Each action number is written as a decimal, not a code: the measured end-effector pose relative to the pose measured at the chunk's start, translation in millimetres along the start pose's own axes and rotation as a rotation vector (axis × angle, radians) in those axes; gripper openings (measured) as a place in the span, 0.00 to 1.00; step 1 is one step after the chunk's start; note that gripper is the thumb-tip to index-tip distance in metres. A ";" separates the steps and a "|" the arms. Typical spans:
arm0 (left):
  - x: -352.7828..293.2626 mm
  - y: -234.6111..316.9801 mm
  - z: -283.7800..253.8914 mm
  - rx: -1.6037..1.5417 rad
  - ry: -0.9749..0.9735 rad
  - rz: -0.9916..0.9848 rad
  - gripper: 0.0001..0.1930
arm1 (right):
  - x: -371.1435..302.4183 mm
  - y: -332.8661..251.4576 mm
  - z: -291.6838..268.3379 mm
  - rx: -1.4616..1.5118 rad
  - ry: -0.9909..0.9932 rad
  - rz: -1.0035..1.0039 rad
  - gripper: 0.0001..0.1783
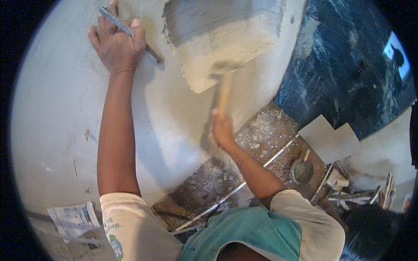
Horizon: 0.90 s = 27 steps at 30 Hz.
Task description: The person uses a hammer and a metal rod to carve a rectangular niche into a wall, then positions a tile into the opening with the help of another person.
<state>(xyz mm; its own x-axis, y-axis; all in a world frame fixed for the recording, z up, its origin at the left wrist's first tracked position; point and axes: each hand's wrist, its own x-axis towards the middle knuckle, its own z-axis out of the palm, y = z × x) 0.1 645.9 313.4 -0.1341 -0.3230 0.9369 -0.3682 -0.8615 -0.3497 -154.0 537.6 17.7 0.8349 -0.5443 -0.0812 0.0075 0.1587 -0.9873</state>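
My left hand [119,48] is raised against the pale plastered wall [65,100] at the upper left. It grips a ribbed steel bar [154,55], which slants down to the right past the thumb. Lower and to the right, my right hand [223,128] is closed round the wooden handle of a hammer [224,93]. The hammer's head is blurred by motion in front of the lower edge of a rough-edged recess [226,26] cut into the wall. Between the bar and the hammer there is a gap.
Rubble [265,130] covers the ground below the wall, with a long pale pole [235,190] lying across it. A round bucket [301,170] stands at the right near a pale board [324,137]. Dark marbled panelling [335,69] fills the upper right. Newspaper [75,217] lies at the lower left.
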 end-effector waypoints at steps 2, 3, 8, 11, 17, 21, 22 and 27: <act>-6.3 -2.9 10.2 -0.130 0.085 -0.099 0.19 | -2.2 -5.1 -0.7 -0.031 -0.122 0.186 0.23; -8.9 -7.1 12.4 -0.167 0.102 -0.115 0.19 | -8.4 -23.4 -3.3 0.015 -0.164 0.278 0.23; -14.2 -13.3 -1.5 -0.274 0.056 -0.097 0.21 | -2.3 -73.9 -19.2 -0.060 0.055 -0.027 0.22; -11.9 -5.6 3.6 -0.230 0.041 -0.077 0.22 | 6.9 -51.9 -3.1 0.036 0.242 -0.159 0.23; -9.4 -16.1 8.6 -0.218 0.040 -0.053 0.27 | -3.4 -68.0 -4.4 0.131 -0.216 0.350 0.21; -15.2 -19.1 2.1 -0.217 0.017 -0.053 0.22 | 7.0 -88.3 -11.1 0.230 0.056 -0.023 0.20; -12.7 -17.2 3.2 -0.209 0.033 -0.048 0.19 | 12.7 -85.0 -6.2 0.260 0.161 -0.093 0.19; -6.1 6.5 2.2 -0.359 0.049 -0.116 0.24 | 30.8 13.4 19.8 0.088 -0.024 0.101 0.19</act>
<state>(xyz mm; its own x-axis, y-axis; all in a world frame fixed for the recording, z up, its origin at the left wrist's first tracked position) 0.5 641.4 305.4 -0.1133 -0.2048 0.9722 -0.6812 -0.6963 -0.2260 -117.3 539.2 4.6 0.8470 -0.5019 -0.1752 -0.0299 0.2841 -0.9583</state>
